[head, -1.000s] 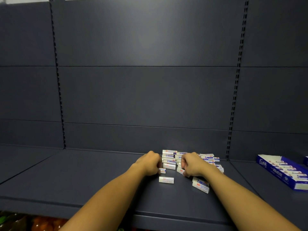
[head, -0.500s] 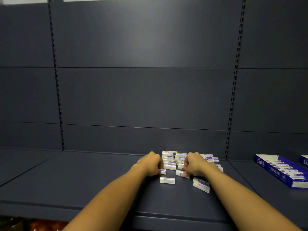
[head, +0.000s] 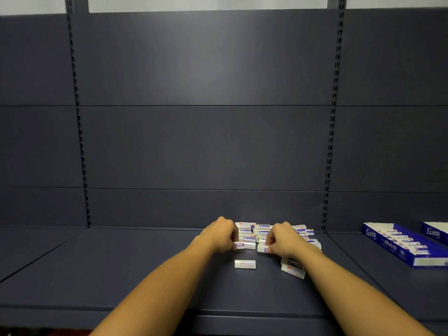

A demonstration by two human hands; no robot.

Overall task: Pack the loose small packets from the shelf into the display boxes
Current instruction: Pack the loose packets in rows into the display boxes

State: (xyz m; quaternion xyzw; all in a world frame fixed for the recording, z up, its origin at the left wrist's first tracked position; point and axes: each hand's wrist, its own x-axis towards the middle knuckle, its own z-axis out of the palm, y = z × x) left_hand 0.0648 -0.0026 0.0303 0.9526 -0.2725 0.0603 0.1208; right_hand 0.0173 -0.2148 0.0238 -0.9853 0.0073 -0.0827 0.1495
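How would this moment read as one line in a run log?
left hand: grips packet | right hand: grips packet | pile: between hands | display box: right, partly filled

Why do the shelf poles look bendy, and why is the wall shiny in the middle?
Head view: the wide lens bows the slotted dark upright posts outward; a soft glare patch brightens the dark grey back panel; the corners fall darker.

The shelf (head: 145,275) and its back panel (head: 206,141) were plain dark slate blue. The small packets (head: 245,264) were white with blue and red print. The display box (head: 397,243) was royal blue with white lettering.
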